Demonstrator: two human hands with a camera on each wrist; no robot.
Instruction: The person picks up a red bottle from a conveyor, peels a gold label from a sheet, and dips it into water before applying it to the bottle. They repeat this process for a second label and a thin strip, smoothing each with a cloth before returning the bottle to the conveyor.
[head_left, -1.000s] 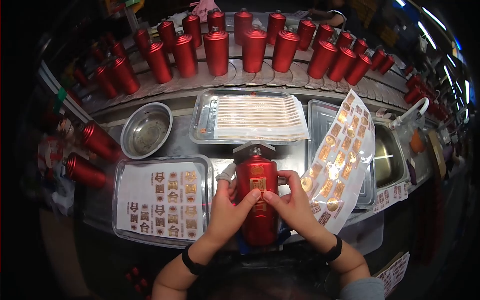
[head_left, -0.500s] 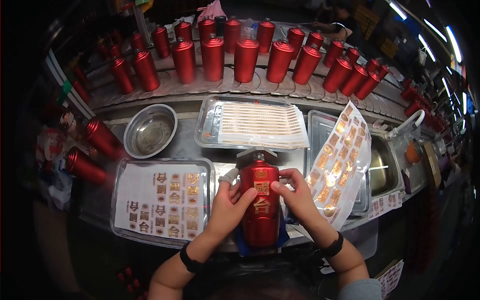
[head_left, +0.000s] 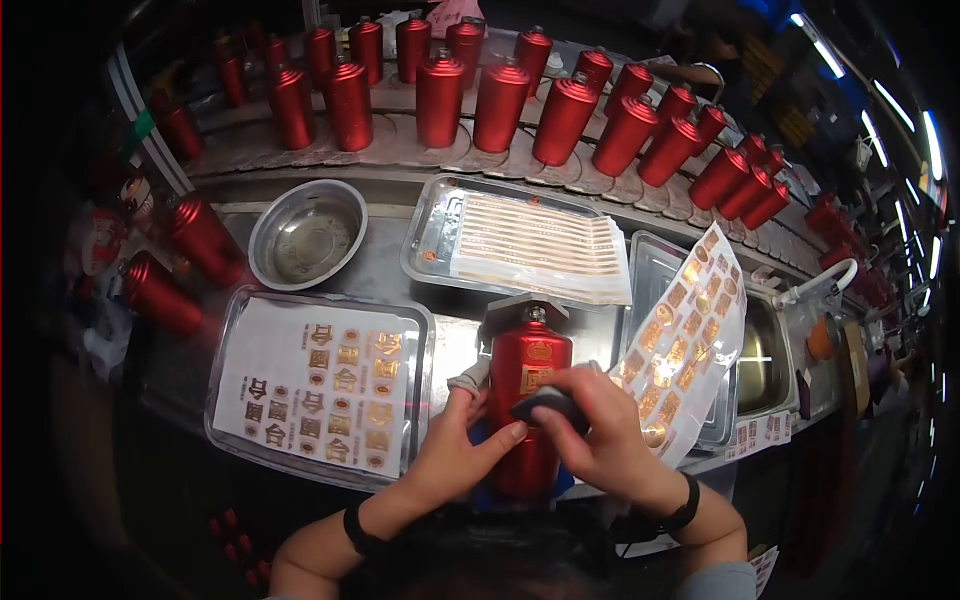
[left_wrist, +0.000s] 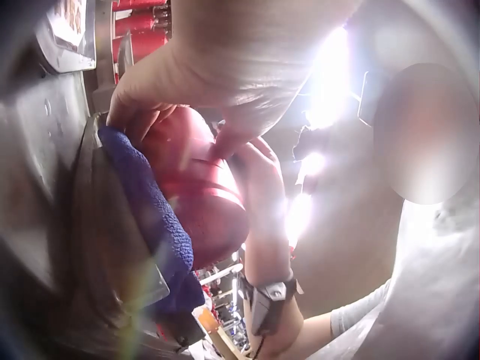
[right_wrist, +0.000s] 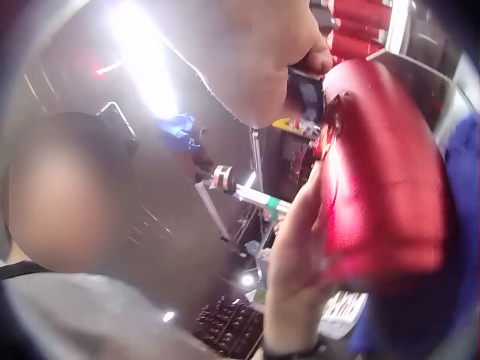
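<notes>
A glossy red bottle (head_left: 533, 355) with gold lettering lies tilted in front of the person, its neck pointing away. Blue cloth (left_wrist: 161, 217) lies beneath it. The left hand (head_left: 462, 452) grips the bottle's left side, thumb across the front and a pale cover on one finger. In the right hand (head_left: 610, 430) is a dark flat scraper (head_left: 552, 404), pinched between thumb and fingers. Its edge is right at the gold lettering, partly covering the lower character. The right wrist view shows the dark scraper (right_wrist: 306, 94) against the bottle's face.
A tray (head_left: 215, 415) with a sheet of gold stickers stands left, a metal bowl (head_left: 308, 235) behind it. Another tray (head_left: 425, 262) holds striped sheets. A sticker sheet (head_left: 690, 335) hangs over a right-hand tray, near a sink (head_left: 768, 370). Red bottles (head_left: 440, 100) line a conveyor behind.
Both thumbs pressed on the lettering at first; then the right hand moved toward the bottle's right edge. Now it holds a dark scraper over the lettering. The left hand stays on the bottle.
</notes>
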